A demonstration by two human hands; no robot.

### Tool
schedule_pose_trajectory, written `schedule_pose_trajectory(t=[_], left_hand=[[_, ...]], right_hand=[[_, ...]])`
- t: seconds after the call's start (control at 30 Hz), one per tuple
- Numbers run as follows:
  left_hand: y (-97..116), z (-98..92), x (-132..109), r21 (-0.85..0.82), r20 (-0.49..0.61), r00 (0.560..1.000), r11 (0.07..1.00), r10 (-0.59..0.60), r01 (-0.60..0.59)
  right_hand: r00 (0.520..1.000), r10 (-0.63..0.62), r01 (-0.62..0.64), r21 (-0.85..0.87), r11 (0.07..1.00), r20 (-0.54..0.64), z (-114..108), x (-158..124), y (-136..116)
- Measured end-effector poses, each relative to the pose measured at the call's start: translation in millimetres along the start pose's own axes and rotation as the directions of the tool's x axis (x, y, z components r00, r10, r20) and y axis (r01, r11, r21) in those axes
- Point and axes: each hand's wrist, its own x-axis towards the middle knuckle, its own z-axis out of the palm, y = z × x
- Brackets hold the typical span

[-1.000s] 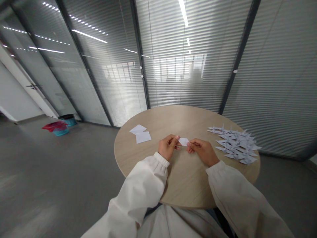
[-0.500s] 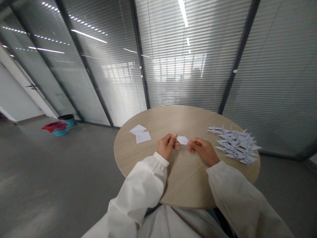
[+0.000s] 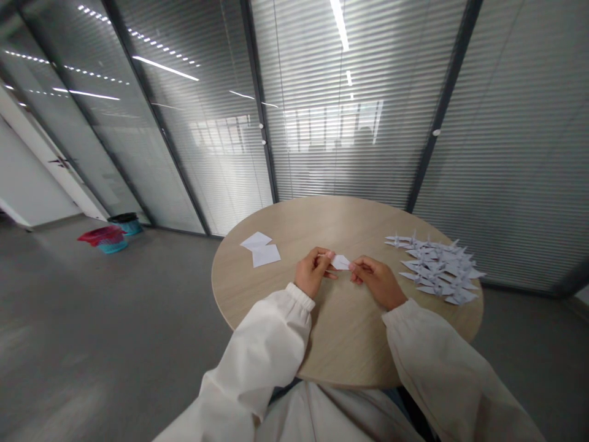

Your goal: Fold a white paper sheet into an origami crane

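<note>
Floor, far left: a blue basket (image 3: 115,247) with a red cloth on it, beside a teal bin (image 3: 129,225) with a black rim. No brand, label or readable writing in view. On the bench (image 3: 343,350), left of the hands, lie two loose white paper squares (image 3: 261,251), touching at a corner. Left hand (image 3: 313,274): fingers (image 3: 323,256) drawn narrow, pinching the left end of a folded white paper (image 3: 341,262). Right hand (image 3: 377,282): fingers (image 3: 360,264) drawn narrow, pinching its right end. The paper sits between the hands, over the bench. Change from half a second earlier is slight: hands and paper hold nearly the same position. Far right: a heap of folded paper cranes (image 3: 437,265), near the bench edge, apart from the right hand
</note>
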Motion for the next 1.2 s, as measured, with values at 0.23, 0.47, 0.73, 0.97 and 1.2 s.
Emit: schedule_pose_trajectory(t=[0.23, 0.47, 0.73, 0.97, 1.2], left_hand=[[3.9, 1.7, -1.8, 0.058, 0.042, 0.998, 0.997, -0.046, 0.043], [-6.4, 1.4, 0.6, 0.031, 0.062, 0.996, 0.998, -0.057, 0.056], [-9.7, 0.6, 1.6, 0.158, 0.071, 0.997, 0.987, -0.025, 0.013], [-12.1, 0.5, 1.2, 0.225, 0.130, 0.989, 0.974, -0.065, 0.034], [-19.9, -2.2, 2.9, 0.214, 0.183, 0.982, 0.977, -0.053, 0.013]], right_hand=[[1.000, 0.017, -0.017, -0.031, 0.999, -0.007, 0.3, -1.1, -3.2], [0.955, -0.269, 0.245, -0.184, 0.952, -0.124, 2.2, -2.3, -12.1], [0.906, -0.416, 0.389, -0.225, 0.893, -0.085, 4.4, -1.5, -11.1], [0.899, -0.435, 0.411, -0.243, 0.879, -0.056, 6.0, -1.2, -8.3], [0.893, -0.448, 0.425, -0.242, 0.872, -0.048, 7.2, -0.4, -5.6]])
